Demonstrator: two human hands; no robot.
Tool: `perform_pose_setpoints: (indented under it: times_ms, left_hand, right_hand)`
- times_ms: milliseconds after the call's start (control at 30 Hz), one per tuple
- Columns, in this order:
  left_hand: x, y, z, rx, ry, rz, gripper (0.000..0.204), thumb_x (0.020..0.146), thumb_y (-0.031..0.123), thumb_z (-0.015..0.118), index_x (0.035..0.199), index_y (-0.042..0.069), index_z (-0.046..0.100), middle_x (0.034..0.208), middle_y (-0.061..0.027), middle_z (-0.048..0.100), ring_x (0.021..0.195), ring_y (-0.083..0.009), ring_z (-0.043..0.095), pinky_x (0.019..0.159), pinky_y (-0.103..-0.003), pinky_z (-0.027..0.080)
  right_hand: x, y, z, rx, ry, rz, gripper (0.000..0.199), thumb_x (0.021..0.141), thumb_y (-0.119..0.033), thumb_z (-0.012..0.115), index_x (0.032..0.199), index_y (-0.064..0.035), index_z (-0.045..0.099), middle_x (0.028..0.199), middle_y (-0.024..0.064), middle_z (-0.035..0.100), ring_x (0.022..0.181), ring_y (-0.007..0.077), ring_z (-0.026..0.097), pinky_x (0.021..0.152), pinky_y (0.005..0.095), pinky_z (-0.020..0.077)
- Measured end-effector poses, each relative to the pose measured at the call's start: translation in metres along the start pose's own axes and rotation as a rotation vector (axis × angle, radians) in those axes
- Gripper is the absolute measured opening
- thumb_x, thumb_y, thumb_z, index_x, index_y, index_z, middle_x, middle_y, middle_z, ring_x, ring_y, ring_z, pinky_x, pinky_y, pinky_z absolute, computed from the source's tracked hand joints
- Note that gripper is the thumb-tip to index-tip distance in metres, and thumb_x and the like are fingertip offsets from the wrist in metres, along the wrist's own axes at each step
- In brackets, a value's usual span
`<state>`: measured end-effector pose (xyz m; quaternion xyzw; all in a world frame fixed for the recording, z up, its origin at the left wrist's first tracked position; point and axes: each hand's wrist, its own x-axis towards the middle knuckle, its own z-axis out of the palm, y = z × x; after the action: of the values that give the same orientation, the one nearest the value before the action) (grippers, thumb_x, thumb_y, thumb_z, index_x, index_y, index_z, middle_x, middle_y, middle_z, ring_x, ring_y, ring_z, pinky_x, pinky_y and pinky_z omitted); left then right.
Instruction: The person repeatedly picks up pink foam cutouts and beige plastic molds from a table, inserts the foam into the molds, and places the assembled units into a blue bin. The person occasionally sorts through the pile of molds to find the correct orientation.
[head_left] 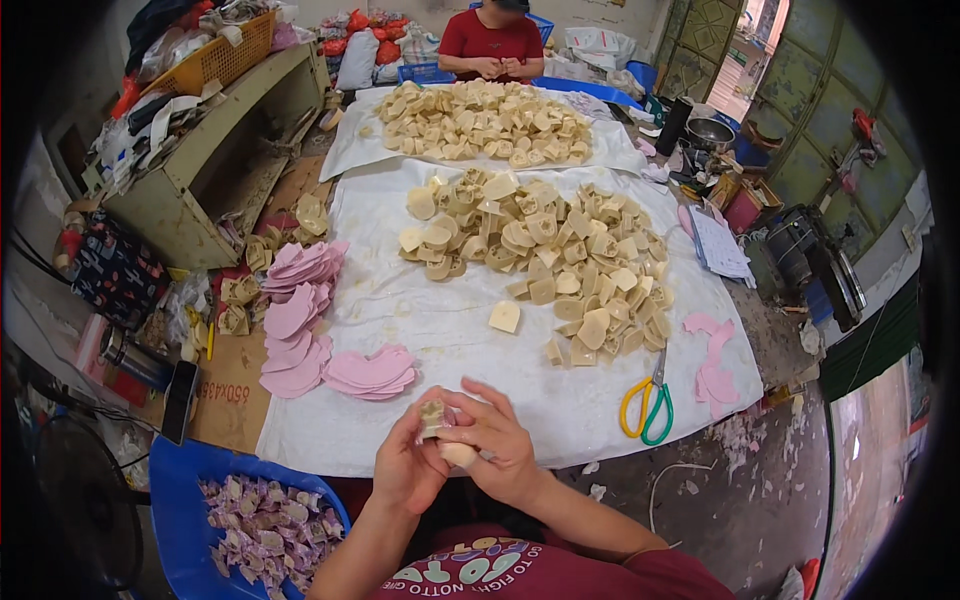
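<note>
My left hand (pixel 405 465) grips a small beige moulded piece (pixel 432 415) with a pinkish patch on its side, raised just over the table's near edge. From the other side my right hand (pixel 495 440) closes on the same piece, its upper fingers lifted. A pale cover (pixel 458 455), perhaps a finger cot, shows by the right thumb. Beyond my hands lies a heap of beige round-ended pieces (pixel 545 245), with one loose piece (pixel 505 316) apart from it. Pink cut-out sheets (pixel 370 372) are stacked to the left of my hands, with another pile (pixel 300 300) behind them.
Scissors (pixel 648 400) with yellow and green handles lie near the right edge, beside pink scraps (pixel 712 365). A blue tub (pixel 175 500) of pink-wrapped pieces stands at lower left. Across the table a person (pixel 490 45) in red sits behind a second heap (pixel 480 120). A phone (pixel 180 402) stands left.
</note>
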<state>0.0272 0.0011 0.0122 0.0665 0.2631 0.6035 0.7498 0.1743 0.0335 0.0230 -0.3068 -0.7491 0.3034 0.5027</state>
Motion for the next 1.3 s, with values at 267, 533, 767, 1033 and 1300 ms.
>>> perform_pose_setpoints:
  times_ms: [267,533,767,1033,1300]
  left_hand:
    - [-0.008,0.004,0.034,0.238,0.029,0.180,0.051,0.101,0.028,0.039,0.149,0.015,0.027,0.114,-0.0062,0.058,0.095,-0.0183,0.061,0.069,-0.034,0.054]
    - [0.001,-0.003,0.018,0.518,0.005,0.333,0.053,0.102,0.026,0.040,0.151,0.014,0.024,0.100,-0.0064,0.060,0.068,-0.0116,0.055,0.054,-0.026,0.046]
    - [0.004,-0.001,0.017,0.447,0.010,0.331,0.055,0.100,0.032,0.047,0.148,0.011,0.029,0.091,-0.0049,0.057,0.061,-0.0100,0.055,0.044,-0.023,0.042]
    - [-0.004,0.012,0.014,0.323,-0.086,0.062,0.061,0.099,0.031,0.052,0.150,0.014,0.024,0.091,-0.0081,0.057,0.059,-0.0141,0.056,0.043,-0.025,0.043]
    - [-0.011,0.017,0.010,0.301,-0.364,-0.007,0.080,0.098,0.022,0.052,0.154,0.027,-0.005,0.114,-0.0140,0.056,0.087,-0.0202,0.062,0.074,-0.034,0.054]
  right_hand:
    - [-0.003,0.008,0.023,0.581,-0.035,0.373,0.041,0.096,-0.007,0.049,0.136,-0.0075,0.053,0.136,0.0097,0.054,0.094,0.0085,0.060,0.075,0.0223,0.0492]
    - [0.004,0.013,0.024,0.433,-0.100,0.392,0.035,0.097,-0.010,0.051,0.131,-0.0095,0.058,0.143,0.0082,0.047,0.082,0.0068,0.059,0.064,0.0209,0.0490]
    - [0.006,0.006,0.018,0.578,-0.189,0.415,0.040,0.093,-0.013,0.061,0.132,-0.0095,0.057,0.138,0.0086,0.052,0.070,0.0089,0.060,0.057,0.0236,0.0509]
    - [0.013,0.010,-0.003,0.630,-0.362,0.663,0.048,0.085,-0.008,0.068,0.132,-0.0122,0.058,0.146,0.0142,0.042,0.124,0.0197,0.048,0.089,0.0296,0.0490]
    - [0.011,0.015,-0.008,0.537,-0.301,0.435,0.049,0.082,-0.008,0.070,0.130,-0.0111,0.060,0.150,0.0135,0.038,0.129,0.0203,0.045,0.098,0.0308,0.0435]
